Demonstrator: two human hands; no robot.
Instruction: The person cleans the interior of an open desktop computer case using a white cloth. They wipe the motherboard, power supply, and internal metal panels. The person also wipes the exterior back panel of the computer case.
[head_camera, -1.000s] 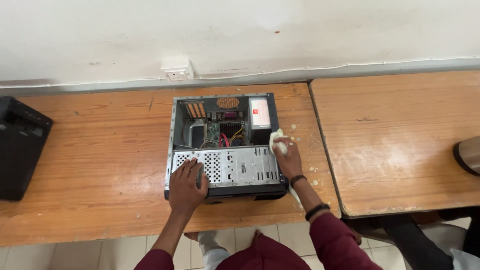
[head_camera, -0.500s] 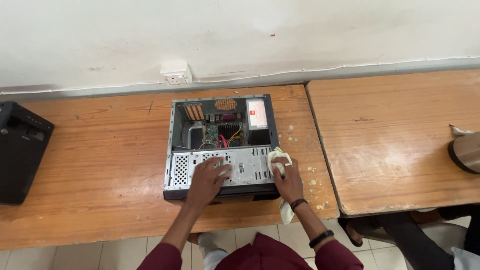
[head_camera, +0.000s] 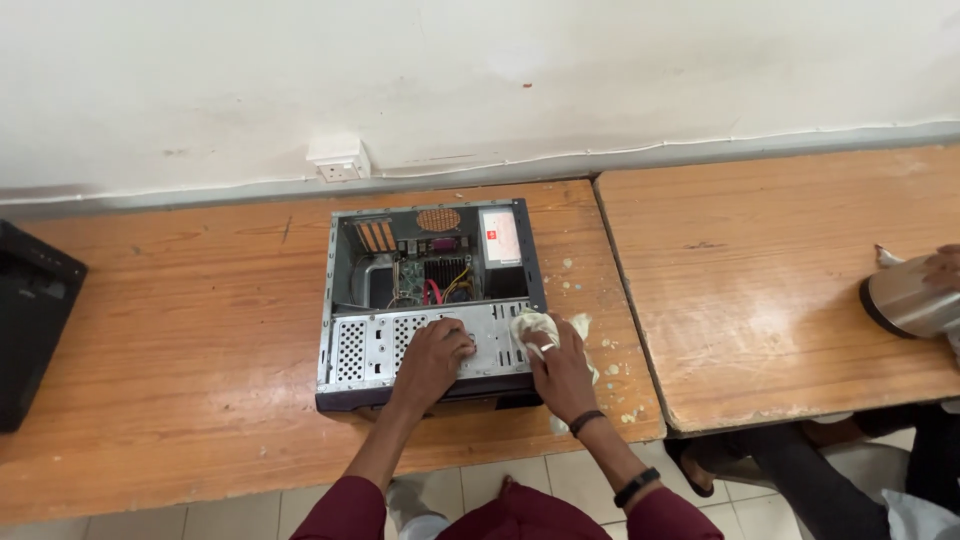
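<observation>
Open computer case (head_camera: 430, 300) lying at frame centre on wooden table (head_camera: 180, 340), left hand (head_camera: 430, 360) now shifting rightward, resting flat with fingers spread on the perforated metal panel, right hand (head_camera: 562, 368) gripping white cloth (head_camera: 535, 328) at the case's right edge, white wall socket (head_camera: 338, 165) upper centre, second table (head_camera: 780, 280) adjoining right.

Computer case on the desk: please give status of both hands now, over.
Left hand flat on the perforated drive bay of the open computer case. Right hand presses a white cloth on the bay's right end. Crumbs on the desk beside it.
</observation>
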